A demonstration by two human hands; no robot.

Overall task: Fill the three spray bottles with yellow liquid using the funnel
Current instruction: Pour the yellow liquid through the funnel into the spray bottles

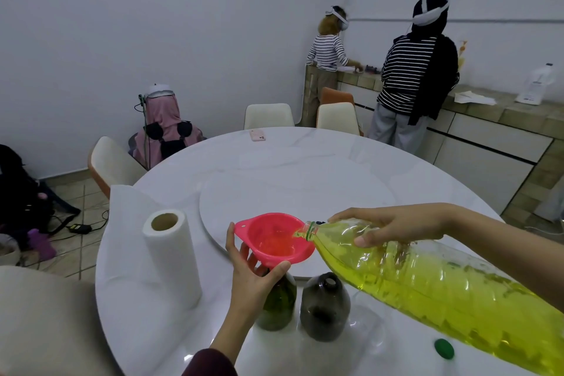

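Fingers of the left hand (253,278) curl around the neck beneath the pink funnel (273,238), thumb pressed to its rim, steadying it atop a dark green bottle (279,305) near the tabletop's (305,156) front edge. Fingers of the right hand (393,226) clamp the shoulder of a big clear bottle of yellow liquid (442,293), tipped so its mouth rests over the funnel's right rim. A second dark bottle (325,307) stands open just beside the first, to its right. A green cap (444,348) lies near the front right edge. A paper towel roll (172,256) stands upright toward the left edge.
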